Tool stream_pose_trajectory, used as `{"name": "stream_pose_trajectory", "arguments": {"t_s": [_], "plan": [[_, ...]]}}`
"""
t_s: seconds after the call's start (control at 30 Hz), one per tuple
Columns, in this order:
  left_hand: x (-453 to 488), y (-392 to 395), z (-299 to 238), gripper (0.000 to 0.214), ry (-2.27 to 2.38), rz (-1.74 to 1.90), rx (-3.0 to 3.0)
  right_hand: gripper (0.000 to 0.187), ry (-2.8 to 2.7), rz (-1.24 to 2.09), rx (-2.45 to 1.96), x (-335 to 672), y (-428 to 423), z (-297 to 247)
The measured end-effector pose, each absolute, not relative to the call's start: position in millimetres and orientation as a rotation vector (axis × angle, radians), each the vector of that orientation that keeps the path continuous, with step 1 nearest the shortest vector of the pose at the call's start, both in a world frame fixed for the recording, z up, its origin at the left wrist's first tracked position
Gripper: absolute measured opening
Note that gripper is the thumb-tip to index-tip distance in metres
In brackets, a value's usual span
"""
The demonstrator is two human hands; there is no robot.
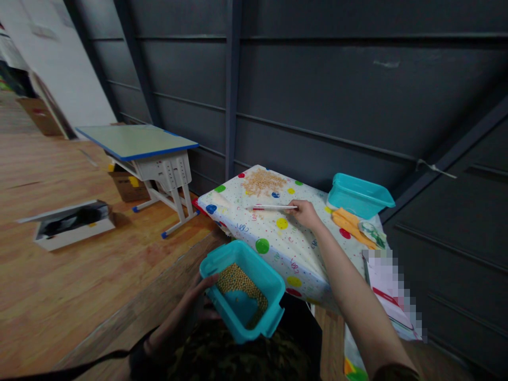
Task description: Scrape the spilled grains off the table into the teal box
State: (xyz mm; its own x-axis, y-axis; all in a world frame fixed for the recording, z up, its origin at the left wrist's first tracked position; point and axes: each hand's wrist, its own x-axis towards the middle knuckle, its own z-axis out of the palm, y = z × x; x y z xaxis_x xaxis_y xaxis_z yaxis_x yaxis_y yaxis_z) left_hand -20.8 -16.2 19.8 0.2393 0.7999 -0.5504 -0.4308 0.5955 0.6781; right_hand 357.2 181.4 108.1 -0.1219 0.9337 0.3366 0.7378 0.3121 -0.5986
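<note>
My left hand (pixel 200 296) is closed on the near-left rim of a teal plastic bin (pixel 273 275), held tilted in front of my body, just off the table's front edge. Yellowish dried beans (pixel 237 279) lie heaped along its far and right sides, and part of the teal floor shows. My right hand (pixel 304 213) grips the end of a thin, flat white strip with red marks (pixel 274 207), seen nearly edge-on, low over the tablecloth. Beyond the strip, a loose spread of small tan pieces (pixel 264 181) covers the table's far corner.
A patterned cloth covers the table (pixel 257 227). At its right stand a second teal bin (pixel 359 194), an orange cloth (pixel 351 225) and a partly blurred clipboard or booklet (pixel 391 296). A dark panelled wall rises behind. Left are a desk (pixel 138 138) and an open white box (pixel 75 227).
</note>
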Motion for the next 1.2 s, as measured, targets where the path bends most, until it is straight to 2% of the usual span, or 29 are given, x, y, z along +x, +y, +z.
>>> {"name": "stream_pose_trajectory", "arguments": {"t_s": [0.2, 0.43, 0.6, 0.77, 1.2], "plan": [[-17.9, -15.3, 9.0, 0.106, 1.035, 0.892, 0.49, 0.015, -1.956, 0.499, -1.449, 362.2, 177.0, 117.4], [-15.4, -13.7, 4.5, 0.11, 1.031, 0.872, 0.524, 0.019, -1.714, 0.485, -1.398, 358.3, 170.0, 123.8], [-11.5, -11.8, 5.3, 0.103, 1.078, 0.901, 0.517, 0.013, -1.677, 0.227, -1.506, 345.9, 142.9, 117.1], [-8.3, -8.1, 5.7, 0.102, 1.098, 0.943, 0.492, 0.015, -1.77, -0.061, -1.695, 317.8, 105.8, 102.1], [-9.5, -6.8, 12.7, 0.105, 1.05, 0.949, 0.56, 0.02, -1.919, -0.105, -1.68, 303.6, 93.7, 96.1]]}}
